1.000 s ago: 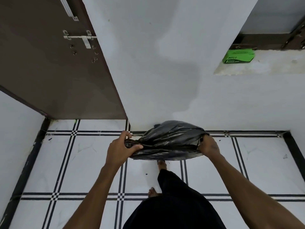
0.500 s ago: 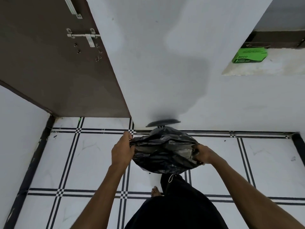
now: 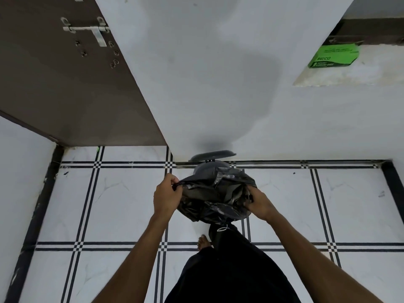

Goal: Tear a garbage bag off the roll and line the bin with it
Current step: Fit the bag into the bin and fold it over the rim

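Observation:
A crumpled black garbage bag [image 3: 215,196] is stretched between my two hands above the tiled floor. My left hand [image 3: 167,196] pinches its left edge and my right hand [image 3: 259,203] grips its right edge. Behind the bag, against the white wall, stands a dark grey bin [image 3: 207,168] with its lid [image 3: 213,154] raised; the bag hides most of the bin. A green pack of garbage bags [image 3: 333,56] lies on a ledge at the upper right.
A brown door [image 3: 65,84] with a metal latch [image 3: 91,29] stands open at the left. The floor [image 3: 122,204] is white tile with black stripes. My dark-trousered leg [image 3: 229,270] and bare foot [image 3: 203,241] are below the bag. A white wall [image 3: 218,84] rises ahead.
The bag and both hands have come down and nearer to me, and my hands have drawn closer together. The bin and its raised lid have come into view behind the bag.

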